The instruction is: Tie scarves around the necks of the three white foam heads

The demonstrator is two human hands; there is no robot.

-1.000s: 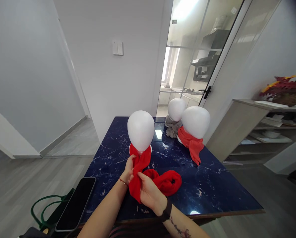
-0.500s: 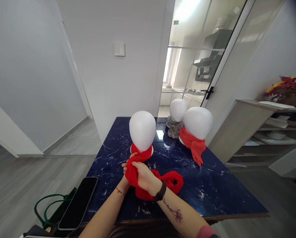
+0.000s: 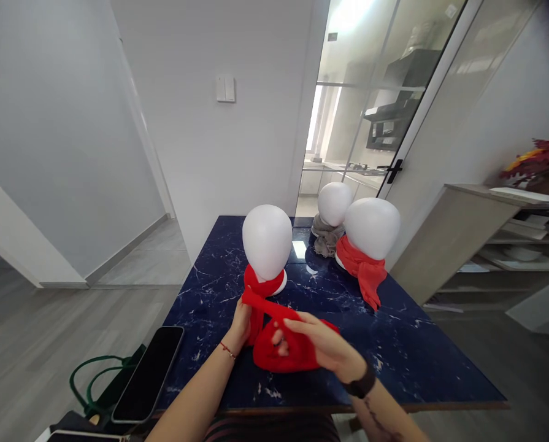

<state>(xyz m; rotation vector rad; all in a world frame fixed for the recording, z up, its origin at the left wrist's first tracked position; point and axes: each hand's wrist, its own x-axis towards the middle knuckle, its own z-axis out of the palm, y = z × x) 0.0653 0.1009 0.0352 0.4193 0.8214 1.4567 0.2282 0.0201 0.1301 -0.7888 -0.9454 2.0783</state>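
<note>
A white mannequin head [image 3: 267, 240] stands upright near the middle of the dark blue marbled table [image 3: 200, 288]. Around its neck goes a bright red scarf [image 3: 286, 356], whose long end lies bunched on the tabletop in front. My left hand [image 3: 241, 320] is closed on the scarf just below the neck, its fingertips partly hidden by the cloth. Farther right, my right hand [image 3: 322, 341] grips a stretch of the same scarf between thumb and fingers, slightly blurred. The cloth runs taut between both hands.
At the back right stand two more white heads, one with a coral scarf [image 3: 365, 270], one with a grey scarf [image 3: 327, 236]. A phone [image 3: 149, 374] lies at the left edge beside a green-handled bag [image 3: 103, 380]. Shelves [image 3: 499, 245] stand to the right.
My right hand has moved right and away from my left hand, drawing the red scarf out between them. My left hand stays near the neck.
</note>
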